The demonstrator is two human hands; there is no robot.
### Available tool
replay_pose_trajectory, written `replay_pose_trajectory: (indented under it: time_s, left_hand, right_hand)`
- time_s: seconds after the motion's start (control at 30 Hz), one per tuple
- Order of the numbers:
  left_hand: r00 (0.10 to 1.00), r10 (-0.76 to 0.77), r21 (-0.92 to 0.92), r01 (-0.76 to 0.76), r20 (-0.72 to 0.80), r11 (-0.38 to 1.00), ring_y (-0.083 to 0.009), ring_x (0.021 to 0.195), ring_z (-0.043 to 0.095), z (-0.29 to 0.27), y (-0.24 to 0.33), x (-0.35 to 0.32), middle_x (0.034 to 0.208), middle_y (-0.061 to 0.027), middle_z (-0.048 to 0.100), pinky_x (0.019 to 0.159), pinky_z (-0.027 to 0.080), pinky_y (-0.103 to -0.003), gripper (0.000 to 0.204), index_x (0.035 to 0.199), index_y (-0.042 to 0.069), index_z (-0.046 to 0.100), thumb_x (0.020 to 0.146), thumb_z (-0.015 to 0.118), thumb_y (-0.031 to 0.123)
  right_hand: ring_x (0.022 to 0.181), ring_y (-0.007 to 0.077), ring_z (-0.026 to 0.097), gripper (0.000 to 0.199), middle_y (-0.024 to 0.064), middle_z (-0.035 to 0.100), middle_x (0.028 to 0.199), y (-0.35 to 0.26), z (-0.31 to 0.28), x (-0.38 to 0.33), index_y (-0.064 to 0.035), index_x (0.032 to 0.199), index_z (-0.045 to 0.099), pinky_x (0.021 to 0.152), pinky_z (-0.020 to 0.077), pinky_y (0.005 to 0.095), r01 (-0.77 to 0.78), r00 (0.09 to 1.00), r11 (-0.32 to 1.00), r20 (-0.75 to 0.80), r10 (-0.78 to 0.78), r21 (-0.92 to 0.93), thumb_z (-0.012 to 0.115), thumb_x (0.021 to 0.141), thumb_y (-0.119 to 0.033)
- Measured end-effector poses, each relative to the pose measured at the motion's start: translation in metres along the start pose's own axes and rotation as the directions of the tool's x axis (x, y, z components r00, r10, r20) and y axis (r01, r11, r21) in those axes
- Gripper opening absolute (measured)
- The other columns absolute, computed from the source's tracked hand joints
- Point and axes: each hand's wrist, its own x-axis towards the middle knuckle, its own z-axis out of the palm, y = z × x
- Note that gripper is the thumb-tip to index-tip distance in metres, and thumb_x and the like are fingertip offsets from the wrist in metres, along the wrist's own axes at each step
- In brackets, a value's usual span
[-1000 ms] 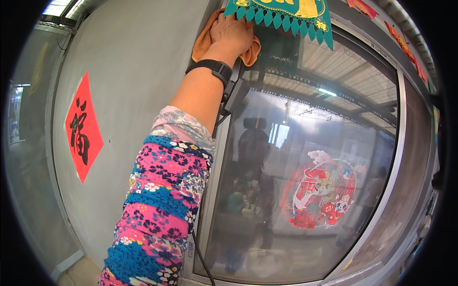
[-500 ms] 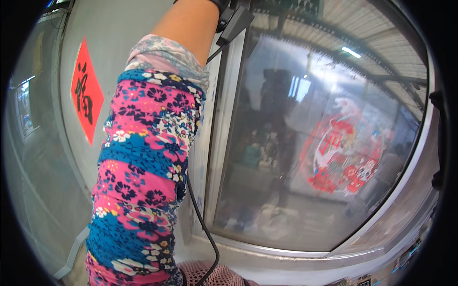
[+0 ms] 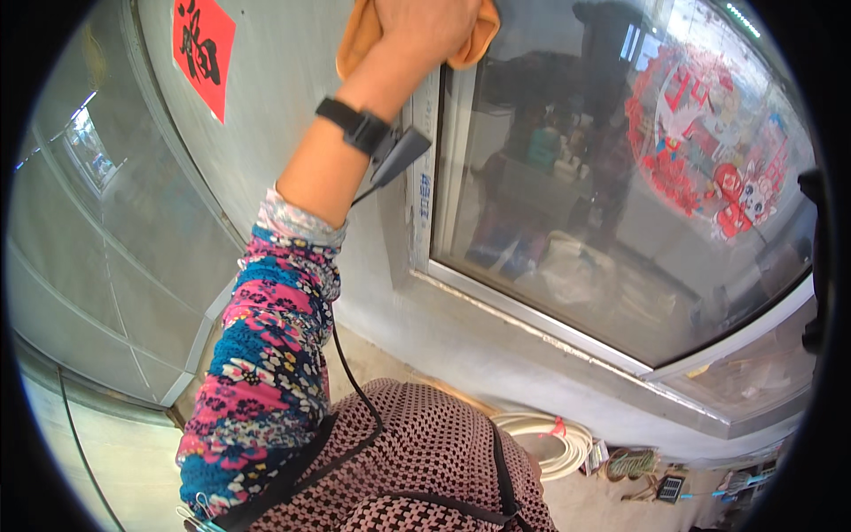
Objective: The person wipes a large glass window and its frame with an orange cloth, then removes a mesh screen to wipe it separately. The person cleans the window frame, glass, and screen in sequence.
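My left hand (image 3: 427, 25) is at the upper edge of the head view, with its fingers partly cut off. It is closed over an orange cloth (image 3: 358, 37), which shows on both sides of the hand. Hand and cloth lie over the window frame (image 3: 424, 191), where it meets the grey wall (image 3: 292, 97). Around the wrist runs a black strap (image 3: 350, 122) with a dark device (image 3: 401, 155) and a cable. A flowered sleeve (image 3: 266, 355) covers the forearm. My right hand is out of view.
Right of the frame is a reflective glass pane (image 3: 532, 230) with a round red decoration (image 3: 674, 168). A red paper diamond (image 3: 206, 55) hangs on the wall, beside a glazed door (image 3: 106, 257). Below, a coiled white hose (image 3: 572, 452) and small items lie on the floor.
The view has tipped downward, so the wall and window sit higher and the floor shows. My left hand, cut off before, is now visible with the orange cloth.
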Motion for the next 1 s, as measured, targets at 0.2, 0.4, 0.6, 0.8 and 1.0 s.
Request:
replay_pose_trajectory:
  time_s: [0.2, 0.4, 0.6, 0.8, 1.0]
  left_hand:
    - [0.987, 0.041, -0.061, -0.031, 0.157, 0.998, -0.0407, 0.121, 0.05, -0.025, 0.023, -0.176, 0.134, -0.0189, 0.049, 0.094, 0.045, -0.05, 0.038, 0.114, 0.007, 0.065, 0.078, 0.076, 0.014]
    - [0.94, -0.061, -0.101, 0.101, 0.335, 0.99, -0.0438, 0.119, 0.049, -0.041, 0.046, -0.318, 0.132, -0.0214, 0.049, 0.099, 0.044, -0.052, 0.034, 0.109, 0.005, 0.067, 0.076, 0.073, 0.007]
    - [0.879, -0.155, -0.163, 0.252, 0.452, 0.954, -0.0426, 0.119, 0.048, -0.057, 0.067, -0.41, 0.131, -0.0196, 0.048, 0.101, 0.043, -0.051, 0.041, 0.11, 0.005, 0.067, 0.07, 0.074, 0.0]
    - [0.664, -0.196, -0.136, 0.413, 0.721, 0.901, -0.0462, 0.123, 0.045, -0.081, 0.081, -0.45, 0.137, -0.0229, 0.045, 0.107, 0.039, -0.053, 0.039, 0.112, 0.003, 0.066, 0.074, 0.074, 0.003]
    - [0.752, -0.077, -0.296, 0.349, 0.655, 0.889, -0.0461, 0.126, 0.045, -0.084, 0.094, -0.429, 0.138, -0.0231, 0.045, 0.107, 0.041, -0.053, 0.043, 0.116, 0.001, 0.065, 0.075, 0.079, 0.005]
  right_hand:
    - [0.108, 0.0392, 0.066, 0.043, 0.0198, 0.071, 0.115, 0.013, 0.009, -0.02, -0.0112, 0.134, 0.061, 0.09, 0.0526, 0.0502, -0.052, 0.998, 0.998, 0.031, 0.052, -0.023, 0.062, 0.093, -0.027]
    - [0.108, 0.0389, 0.066, 0.044, 0.0196, 0.071, 0.115, 0.02, 0.014, -0.038, -0.0113, 0.134, 0.06, 0.09, 0.0527, 0.0501, -0.108, 0.994, 0.994, 0.027, 0.109, -0.027, 0.062, 0.093, -0.027]
    - [0.109, 0.0387, 0.066, 0.044, 0.0194, 0.071, 0.115, 0.024, 0.02, -0.05, -0.0115, 0.134, 0.06, 0.09, 0.0528, 0.05, -0.164, 0.986, 0.986, 0.009, 0.164, -0.02, 0.062, 0.093, -0.027]
    - [0.113, 0.0384, 0.065, 0.047, 0.0192, 0.07, 0.119, 0.03, 0.025, -0.068, -0.011, 0.135, 0.06, 0.092, 0.0522, 0.0504, -0.19, 0.982, 0.981, -0.01, 0.19, 0.03, 0.062, 0.093, -0.032]
    - [0.114, 0.0377, 0.065, 0.05, 0.0196, 0.07, 0.12, 0.032, 0.016, -0.079, -0.0107, 0.133, 0.061, 0.094, 0.0513, 0.0506, -0.248, 0.969, 0.965, 0.012, 0.248, 0.088, 0.064, 0.09, -0.035]
